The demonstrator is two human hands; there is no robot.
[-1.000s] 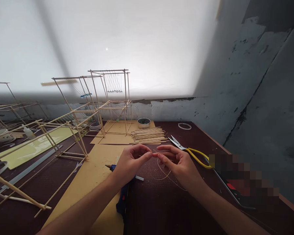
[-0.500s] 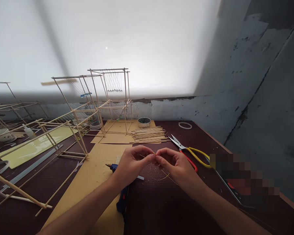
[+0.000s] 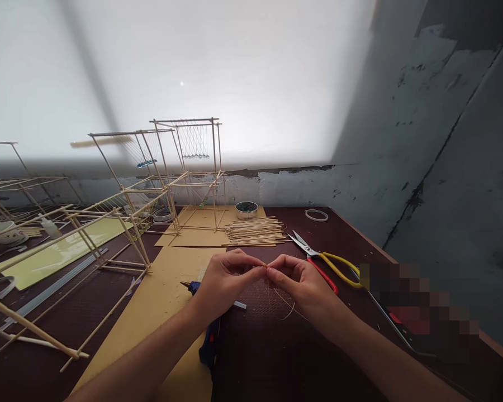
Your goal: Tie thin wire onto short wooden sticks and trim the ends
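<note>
Dark tabletop [image 3: 260,363]; left hand [image 3: 224,285] and right hand [image 3: 308,285] meet tip to tip, both pinched closed on thin thread [image 3: 282,319]. Slack loop hangs below them, curved, no straight long axis, nearer the right hand.

No text, label, brand or number can be read on the glue gun [image 3: 208,347], the scissors [image 3: 313,253] or the small bottle [image 3: 50,227], while the marks on the bowl [image 3: 4,234] are too small to make out.
</note>
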